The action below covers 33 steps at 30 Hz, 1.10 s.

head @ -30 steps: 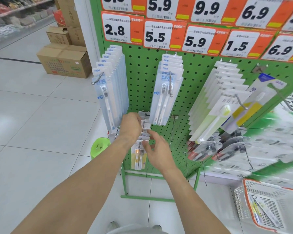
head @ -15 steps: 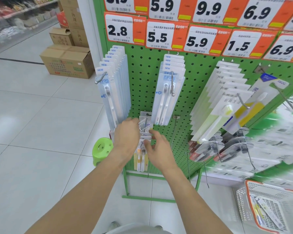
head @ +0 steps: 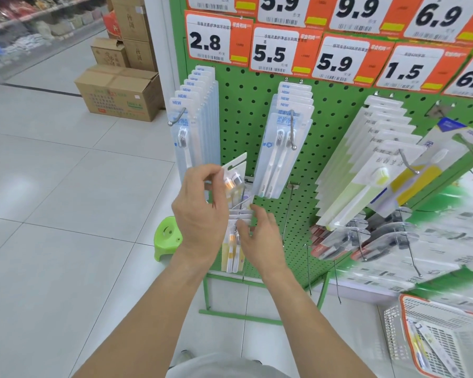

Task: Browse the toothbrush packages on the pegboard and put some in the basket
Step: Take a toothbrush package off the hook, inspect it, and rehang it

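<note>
My left hand point(head: 201, 211) pinches a small toothbrush package point(head: 234, 177) with orange and dark brush heads, lifted and tilted in front of the green pegboard point(head: 246, 110). Below it, my right hand point(head: 260, 233) touches the top of the row of like packages point(head: 232, 249) still hanging on a low hook; whether it pinches one is hidden. The white basket point(head: 393, 326) with an orange rim stands on the floor at the lower right, with toothbrush packages point(head: 432, 350) inside.
Rows of toothbrush packages hang at the upper left point(head: 194, 126), the centre point(head: 284, 143) and the right point(head: 372, 165). Bare hooks point(head: 288, 211) stick out beside my right hand. A green stool point(head: 167, 237) and cardboard boxes point(head: 118, 91) stand on the tiled floor.
My left hand has risen from the low hook with one small package pinched in it. The right hand has stayed at the hanging row.
</note>
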Motion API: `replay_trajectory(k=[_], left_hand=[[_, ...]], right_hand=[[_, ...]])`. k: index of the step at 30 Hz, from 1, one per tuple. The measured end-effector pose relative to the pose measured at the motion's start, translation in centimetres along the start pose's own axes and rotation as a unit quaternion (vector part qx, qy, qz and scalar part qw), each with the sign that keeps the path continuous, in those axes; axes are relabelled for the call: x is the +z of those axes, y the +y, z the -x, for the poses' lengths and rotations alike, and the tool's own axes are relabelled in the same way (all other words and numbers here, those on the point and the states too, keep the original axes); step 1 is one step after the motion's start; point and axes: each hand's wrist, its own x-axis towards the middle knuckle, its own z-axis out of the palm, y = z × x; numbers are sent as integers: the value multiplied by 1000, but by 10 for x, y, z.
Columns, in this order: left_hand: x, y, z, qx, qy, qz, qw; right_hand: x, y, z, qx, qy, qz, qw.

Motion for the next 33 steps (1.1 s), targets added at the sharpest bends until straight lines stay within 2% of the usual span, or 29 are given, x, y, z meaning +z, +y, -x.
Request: replay_trajectory(k=[2,5,11,14,18,22,24,25,27,29,30,33], left_hand=[[-7,11,-8,-10,23,31,999],[-14,30,-18,-74,45,91,992],[-23,51,-33,-113,102,162,975],[-25,50,-35,-154,83,178,968],[-28,41,-38,-210,60,194,956],[-33,35,-41,-231,-19,165,959],[-36,33,-39,-235,-71,159,956],[-37,33,-38,-240,-94,159,953],[-39,32,-33,-260,-135,159,943],[-40,30,-26,-283,-161,148,934],[-40,29,-24,-291,-165,139,932],[-42,24,-24,-314,-158,122,928]], right_hand=[[0,-1,1,0,17,-3,1000],[-2,-2,0,2,27,-7,1000],[-1,1,-2,-13,46,1,999],[-4,1,0,-43,48,4,998],[-22,0,16,-35,47,-62,996],[-35,1,42,-84,14,-41,996],[-42,-3,56,-84,-35,-10,996],[-48,-7,61,-80,-84,9,993],[-67,-18,68,-57,-229,55,970],[-90,-28,71,-26,-359,72,930],[-99,-31,72,-28,-391,68,917],[-111,-31,75,-25,-424,-2,905]])
